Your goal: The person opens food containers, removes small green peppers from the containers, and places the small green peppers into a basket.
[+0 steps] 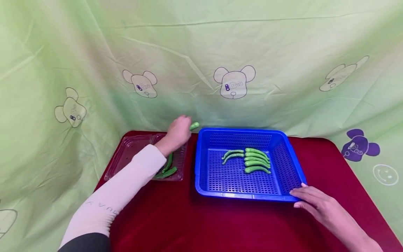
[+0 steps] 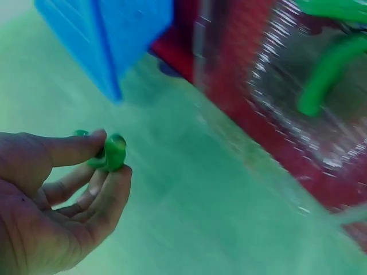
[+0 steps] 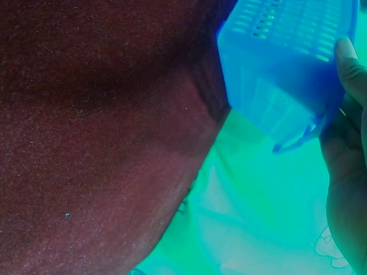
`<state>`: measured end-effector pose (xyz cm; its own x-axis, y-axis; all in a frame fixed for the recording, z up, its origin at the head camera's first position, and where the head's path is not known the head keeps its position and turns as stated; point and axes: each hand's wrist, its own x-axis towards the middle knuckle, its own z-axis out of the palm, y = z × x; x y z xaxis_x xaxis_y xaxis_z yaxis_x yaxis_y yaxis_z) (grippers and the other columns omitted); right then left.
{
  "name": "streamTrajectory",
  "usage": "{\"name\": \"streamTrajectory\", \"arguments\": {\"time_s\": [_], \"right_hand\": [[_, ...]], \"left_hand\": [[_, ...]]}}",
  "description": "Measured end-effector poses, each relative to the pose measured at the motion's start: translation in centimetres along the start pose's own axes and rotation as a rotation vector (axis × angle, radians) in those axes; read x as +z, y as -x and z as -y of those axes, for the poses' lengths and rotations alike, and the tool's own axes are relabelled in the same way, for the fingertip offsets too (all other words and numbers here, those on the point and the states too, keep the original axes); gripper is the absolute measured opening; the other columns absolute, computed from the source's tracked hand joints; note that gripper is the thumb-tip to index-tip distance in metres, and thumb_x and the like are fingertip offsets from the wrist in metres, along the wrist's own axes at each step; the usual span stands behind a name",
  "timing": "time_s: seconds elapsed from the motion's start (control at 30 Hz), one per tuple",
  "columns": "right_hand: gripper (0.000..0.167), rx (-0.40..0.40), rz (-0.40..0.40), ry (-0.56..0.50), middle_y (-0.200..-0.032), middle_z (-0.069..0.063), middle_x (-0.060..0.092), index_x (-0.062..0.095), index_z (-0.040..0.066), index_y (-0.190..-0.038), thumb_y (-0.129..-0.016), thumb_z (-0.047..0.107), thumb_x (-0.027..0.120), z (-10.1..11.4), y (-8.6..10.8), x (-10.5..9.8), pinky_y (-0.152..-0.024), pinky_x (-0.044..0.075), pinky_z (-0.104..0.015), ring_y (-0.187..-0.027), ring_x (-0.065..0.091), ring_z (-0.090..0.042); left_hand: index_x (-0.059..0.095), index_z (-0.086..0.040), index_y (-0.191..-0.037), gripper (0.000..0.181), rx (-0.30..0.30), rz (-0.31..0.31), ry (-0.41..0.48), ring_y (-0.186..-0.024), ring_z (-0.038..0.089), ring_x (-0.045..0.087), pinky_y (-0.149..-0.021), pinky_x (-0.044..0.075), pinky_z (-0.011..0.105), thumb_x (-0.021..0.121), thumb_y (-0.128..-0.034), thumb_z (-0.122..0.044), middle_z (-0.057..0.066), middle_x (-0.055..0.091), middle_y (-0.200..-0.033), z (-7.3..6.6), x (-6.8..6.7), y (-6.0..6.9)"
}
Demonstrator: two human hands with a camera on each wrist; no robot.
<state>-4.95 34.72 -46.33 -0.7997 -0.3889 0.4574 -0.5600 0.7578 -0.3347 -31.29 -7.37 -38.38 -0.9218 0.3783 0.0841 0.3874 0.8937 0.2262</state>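
In the head view my left hand [image 1: 180,130] is above the far edge of the table, between a clear plastic tray and a blue basket. Its thumb and fingers pinch a green chili pepper [image 2: 114,152], whose pale end sticks out past the hand. My right hand [image 1: 318,203] grips the front right corner of the blue basket [image 1: 248,197], thumb against the outer front wall and fingers over the rim. Inside the basket several green peppers [image 1: 256,163] lie in a stacked row, with two thinner ones [image 1: 233,158] to their left.
More green peppers [image 1: 167,173] lie in the clear plastic tray [image 1: 126,154], partly hidden by the left forearm. A dark red cloth [image 1: 220,224] covers the table. A pale green curtain [image 1: 189,52] with printed bear heads hangs close behind and at the sides.
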Motion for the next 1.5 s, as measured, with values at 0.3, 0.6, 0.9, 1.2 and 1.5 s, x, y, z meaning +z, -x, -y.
{"name": "streamTrajectory", "arguments": {"time_s": [0.3,0.6,0.9,1.2,1.5], "right_hand": [[0.063,0.018,0.0,0.014,-0.109,0.003,0.073,0.078,0.016,-0.112,-0.055,-0.007,0.089,0.3,-0.3,0.3,-0.109,0.026,0.002,-0.134,0.04,0.017],[0.061,0.028,0.007,0.026,-0.11,0.003,0.073,0.078,0.017,-0.113,-0.057,-0.004,0.089,0.3,-0.1,0.2,-0.108,0.025,0.003,-0.133,0.041,0.018],[0.062,0.049,0.013,0.031,-0.111,0.004,0.073,0.077,0.017,-0.114,-0.057,-0.005,0.089,0.5,0.2,0.1,-0.108,0.025,0.003,-0.133,0.039,0.019],[0.035,0.002,-0.011,0.014,-0.108,0.002,0.075,0.078,0.015,-0.113,-0.087,0.038,0.073,0.0,0.2,0.2,-0.109,0.026,0.002,-0.135,0.04,0.017],[0.04,0.026,-0.003,0.03,-0.109,0.001,0.075,0.077,0.015,-0.114,-0.075,0.021,0.085,0.0,0.3,0.3,-0.109,0.025,0.002,-0.136,0.037,0.019]], "left_hand": [[0.07,-0.009,-0.099,0.017,0.206,0.163,-0.071,-0.095,0.027,0.071,-0.078,0.062,0.041,0.064,-0.0881,0.003,0.009,0.071,-0.105,-8.8,2.6,-1.7],[0.071,-0.019,-0.092,0.017,0.285,0.258,-0.173,-0.101,0.018,0.072,-0.084,0.061,0.035,0.06,-0.0947,-0.007,-0.002,0.075,-0.11,-15.9,6.3,-2.3],[0.075,-0.019,-0.098,0.02,0.36,0.287,-0.204,-0.102,0.015,0.072,-0.086,0.061,0.031,0.058,-0.0974,-0.009,-0.003,0.076,-0.11,-16.7,10.5,-1.8],[0.075,-0.02,-0.094,0.017,0.324,0.302,-0.209,-0.101,0.015,0.072,-0.088,0.059,0.031,0.064,-0.0925,-0.006,-0.002,0.076,-0.11,-15.7,12.4,-1.7],[0.075,-0.02,-0.103,0.018,0.336,0.296,-0.277,-0.101,0.013,0.072,-0.085,0.061,0.03,0.063,-0.0946,-0.01,-0.003,0.076,-0.11,-16.0,13.4,-1.7]]}}
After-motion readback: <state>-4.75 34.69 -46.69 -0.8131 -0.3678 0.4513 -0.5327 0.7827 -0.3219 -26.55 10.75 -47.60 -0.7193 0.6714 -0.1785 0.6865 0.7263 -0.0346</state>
